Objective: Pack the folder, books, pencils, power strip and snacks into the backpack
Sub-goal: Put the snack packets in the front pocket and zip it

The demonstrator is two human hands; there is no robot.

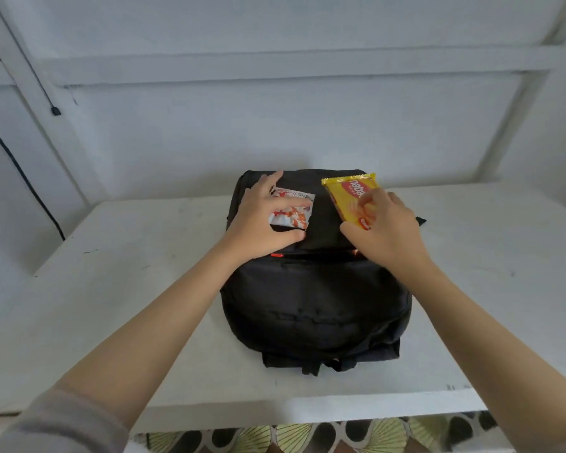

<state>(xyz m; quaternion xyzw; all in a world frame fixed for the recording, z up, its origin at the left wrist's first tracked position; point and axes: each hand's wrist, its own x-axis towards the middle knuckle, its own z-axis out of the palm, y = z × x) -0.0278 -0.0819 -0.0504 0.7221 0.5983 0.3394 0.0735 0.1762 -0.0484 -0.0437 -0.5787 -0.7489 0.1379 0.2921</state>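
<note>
Black fabric backpack [314, 302]: lies flat at the middle of the white bench [128, 273], strap end towards the near edge, other end close to the far edge. A zip line [321, 254] with a red pull [276, 255] crosses it. I cannot tell how far it is open. Contents are hidden; no folder, books, pencils or power strip are in view.

White and red foil snack packet [293, 209]: on the backpack's far half, left side. My left hand [258, 220] grips it, fingers spread over the far edge, thumb hooked along the near edge, covering about half.

Yellow wafer packet with a red label [347, 194]: far half, right side, angled. My right hand [386, 230] pinches its near end with curled fingers, thumb stretched out. I cannot tell if either packet touches the fabric.
</note>
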